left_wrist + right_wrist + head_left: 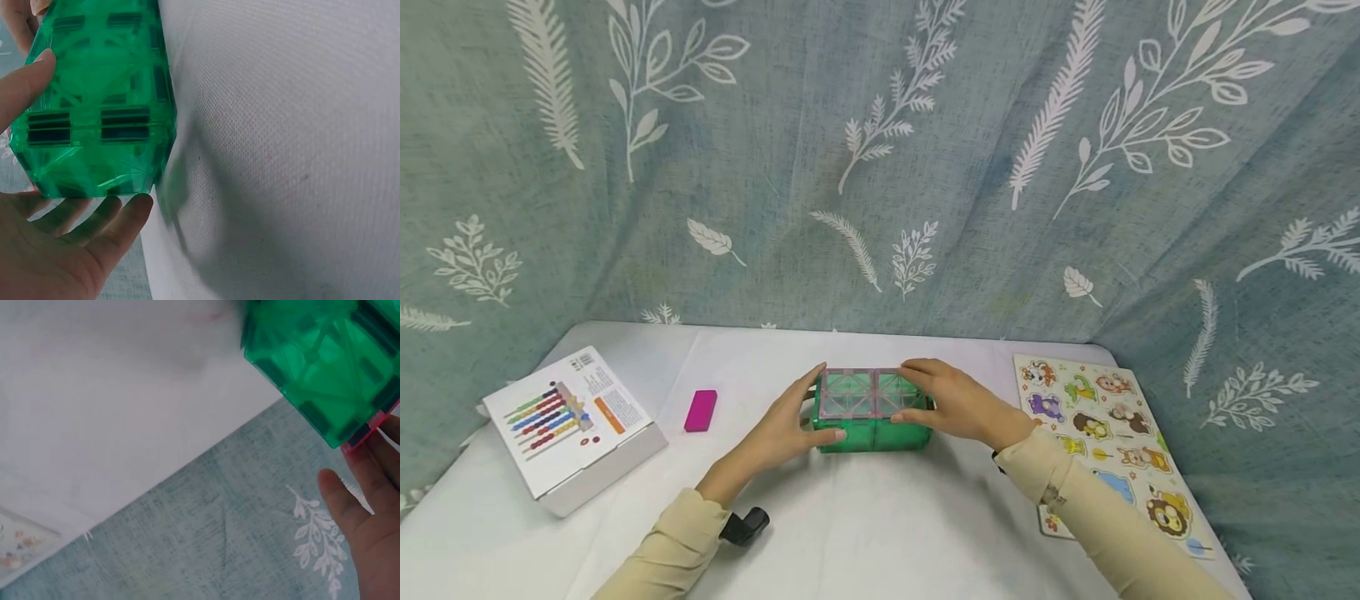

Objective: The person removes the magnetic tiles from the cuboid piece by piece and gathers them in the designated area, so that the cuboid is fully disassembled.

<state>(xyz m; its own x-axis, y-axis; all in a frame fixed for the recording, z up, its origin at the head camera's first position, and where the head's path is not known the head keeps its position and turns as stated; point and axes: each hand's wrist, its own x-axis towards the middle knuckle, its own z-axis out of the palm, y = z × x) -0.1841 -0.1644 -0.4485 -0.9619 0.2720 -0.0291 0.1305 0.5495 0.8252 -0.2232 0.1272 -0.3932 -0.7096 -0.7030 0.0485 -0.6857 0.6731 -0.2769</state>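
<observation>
A box built of translucent magnetic tiles (874,437) rests on the white table, with green sides and two pink-edged square tiles (848,394) side by side on top. My left hand (777,429) holds its left end, thumb on the front face and fingers along the end wall, as the left wrist view shows. At the right end, my right hand (961,406) grips the upper part, thumb near the top front edge and fingers toward the far corner. In the right wrist view, fingertips touch the pink tile's rim (365,432); the thumb is not clearly seen there.
On the left lie a white bead-toy box (576,425) and a magenta block (701,411). An animal puzzle board (1105,454) lies to the right, partly under my right forearm. A patterned curtain (880,183) hangs behind the table.
</observation>
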